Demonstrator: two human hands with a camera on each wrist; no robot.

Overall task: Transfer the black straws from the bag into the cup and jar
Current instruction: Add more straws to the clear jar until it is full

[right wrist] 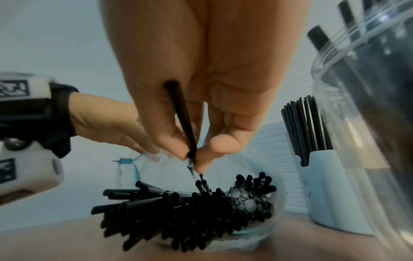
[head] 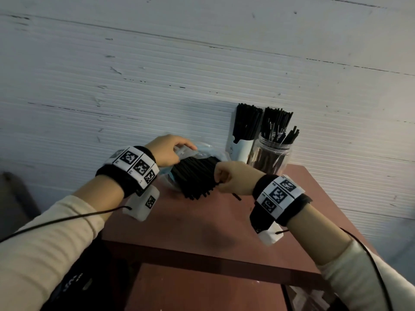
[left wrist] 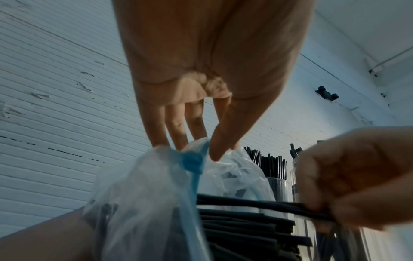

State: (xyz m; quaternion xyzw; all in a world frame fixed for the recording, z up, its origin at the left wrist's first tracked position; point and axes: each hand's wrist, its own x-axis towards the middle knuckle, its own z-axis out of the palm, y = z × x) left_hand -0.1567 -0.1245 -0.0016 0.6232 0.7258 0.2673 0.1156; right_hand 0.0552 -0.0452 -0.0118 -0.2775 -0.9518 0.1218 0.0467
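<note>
Your left hand (head: 165, 151) pinches the upper lip of the clear plastic bag (left wrist: 143, 203) between thumb and fingertips, lifting it so the mouth gapes toward you. That grip is there for a reason: the film is limp, and without it the opening would likely sag shut over the black straws (head: 195, 179) and drag on whatever you pull out. The bag lies on its side on the table (head: 202, 223), and the loose bundle spills out of its mouth with the straw ends pointing your way, which gives your other hand free ends to catch.

Your right hand (head: 233, 180) is curled at those ends. The right wrist view shows thumb and fingertips closed on a thin straw (right wrist: 181, 121) that runs back across the palm, and the left wrist view shows a few straws drawn out in that pinch. Holding them near one end keeps the rest of their length free to slide out along the bundle instead of snagging across it.

The white cup (head: 239, 148) and the clear jar (head: 270, 157) stand touching each other at the back of the table, by the wall and just beyond your right hand, both already bristling with upright straws. Set that close, the carry from bag to container is short. The cup looks tightly packed, so the jar probably takes this pinch more easily. Much of the bundle is still in the bag, so you are, by my reading, mid-task.
</note>
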